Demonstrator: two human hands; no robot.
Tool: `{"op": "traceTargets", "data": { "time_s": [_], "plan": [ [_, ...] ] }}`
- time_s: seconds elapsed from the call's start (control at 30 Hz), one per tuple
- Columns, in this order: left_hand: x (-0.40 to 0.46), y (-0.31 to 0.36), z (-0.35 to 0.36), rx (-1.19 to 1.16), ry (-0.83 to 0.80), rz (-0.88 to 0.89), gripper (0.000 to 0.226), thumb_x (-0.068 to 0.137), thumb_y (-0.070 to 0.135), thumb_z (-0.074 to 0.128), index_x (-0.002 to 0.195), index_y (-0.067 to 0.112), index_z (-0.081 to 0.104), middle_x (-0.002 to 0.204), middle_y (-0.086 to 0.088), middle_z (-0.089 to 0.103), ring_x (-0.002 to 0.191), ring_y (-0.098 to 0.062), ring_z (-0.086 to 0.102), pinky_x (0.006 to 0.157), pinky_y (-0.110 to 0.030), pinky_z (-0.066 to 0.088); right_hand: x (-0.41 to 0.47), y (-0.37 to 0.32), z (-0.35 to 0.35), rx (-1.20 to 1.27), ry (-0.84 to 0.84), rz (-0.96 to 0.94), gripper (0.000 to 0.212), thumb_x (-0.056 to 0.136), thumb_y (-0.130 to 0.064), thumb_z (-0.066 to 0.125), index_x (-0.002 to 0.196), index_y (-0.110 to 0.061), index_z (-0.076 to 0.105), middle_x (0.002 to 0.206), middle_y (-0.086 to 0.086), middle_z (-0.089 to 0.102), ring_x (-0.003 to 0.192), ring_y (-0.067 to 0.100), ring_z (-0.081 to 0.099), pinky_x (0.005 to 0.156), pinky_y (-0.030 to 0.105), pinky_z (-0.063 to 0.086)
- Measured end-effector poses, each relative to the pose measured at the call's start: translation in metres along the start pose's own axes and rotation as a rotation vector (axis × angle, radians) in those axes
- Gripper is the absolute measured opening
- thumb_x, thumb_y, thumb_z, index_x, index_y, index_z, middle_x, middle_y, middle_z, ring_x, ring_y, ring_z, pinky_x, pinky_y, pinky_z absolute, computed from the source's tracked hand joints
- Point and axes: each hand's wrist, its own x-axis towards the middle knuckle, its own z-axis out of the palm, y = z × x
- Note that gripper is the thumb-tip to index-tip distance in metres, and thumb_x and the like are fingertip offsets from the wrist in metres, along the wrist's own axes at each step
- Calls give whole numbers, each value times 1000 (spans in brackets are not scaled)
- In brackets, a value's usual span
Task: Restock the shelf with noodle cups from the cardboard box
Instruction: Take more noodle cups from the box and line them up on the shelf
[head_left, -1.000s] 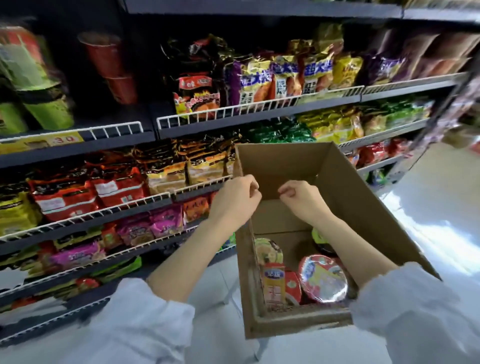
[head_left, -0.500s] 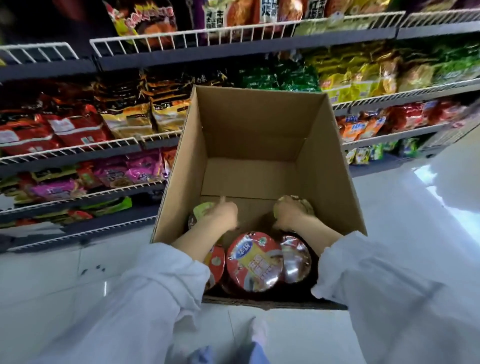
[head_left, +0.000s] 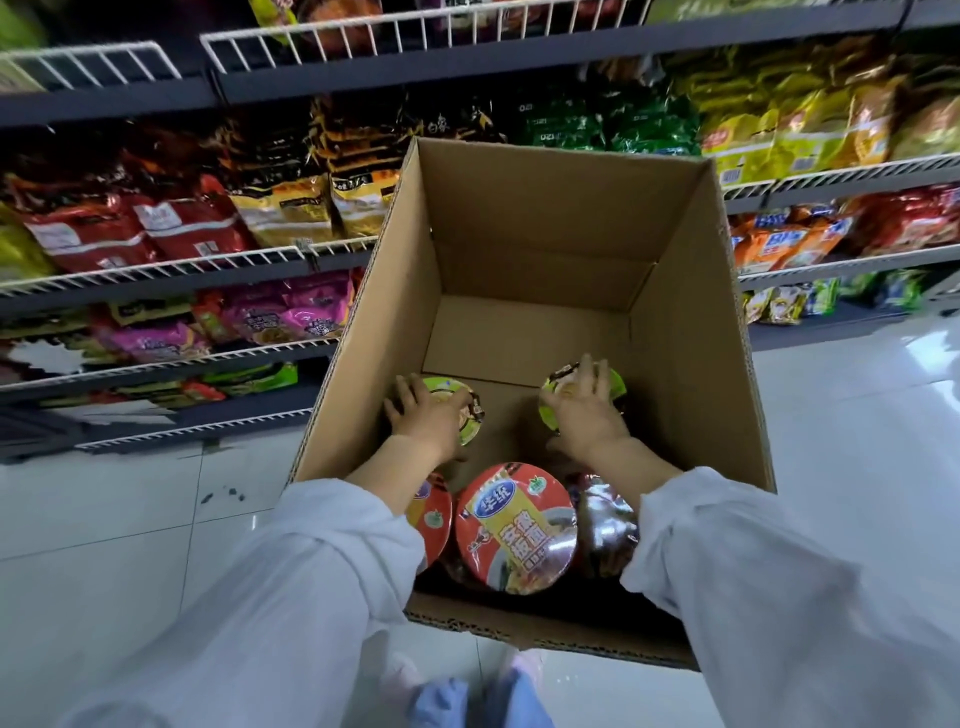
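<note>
The red noodle cup (head_left: 515, 527) in the lower middle of the frame carries a blue oval logo reading 华统 on its lid, with large yellow-and-white Chinese characters below it, too warped to read surely. A dark packet (head_left: 441, 122) on the shelf at upper middle shows small white characters, seemingly 白象. Other packet labels are too blurred to read.

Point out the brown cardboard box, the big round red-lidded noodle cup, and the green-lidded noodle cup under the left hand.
Brown cardboard box (head_left: 561, 218): head view, inner far wall.
Round red-lidded noodle cup (head_left: 517, 527): head view, centre of lid.
Green-lidded noodle cup (head_left: 470, 415): head view, exposed lid edge beside the left hand (head_left: 423, 415).
</note>
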Motion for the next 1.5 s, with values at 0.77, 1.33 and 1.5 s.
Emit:
{"op": "traceTargets", "data": {
  "time_s": [0.77, 1.33, 1.5],
  "plan": [
    [-2, 29, -16, -120, 266, 50, 90, 70, 47, 76, 142, 27, 25, 143, -16, 22, 132, -36, 23, 104, -45, 32, 11, 14, -5, 83, -53, 74, 91, 77, -10, 72, 146, -39, 19, 155, 11, -9, 140, 43, -8, 108, 59, 26],
    [-117, 14, -187, -353, 1004, 45, 79, 67, 56, 71, 132, 26, 38, 142, -14, 23, 131, -33, 22, 103, -48, 31, -47, -35, -174, 480, 578, -67, 74, 70, -48, 74, 135, -28, 44, 138, 11, 27, 128, 32, 21, 105, 38, 32],
    [-152, -40, -233, -584, 1207, 130, 72, 65, 49, 76, 125, 24, 45, 135, -14, 26, 126, -33, 25, 103, -42, 32, -60, -87, -231, 567, 755, -169, 73, 67, -47, 76, 131, -28, 47, 136, 7, 26, 128, 29, 18, 106, 41, 29]
  ]
}}
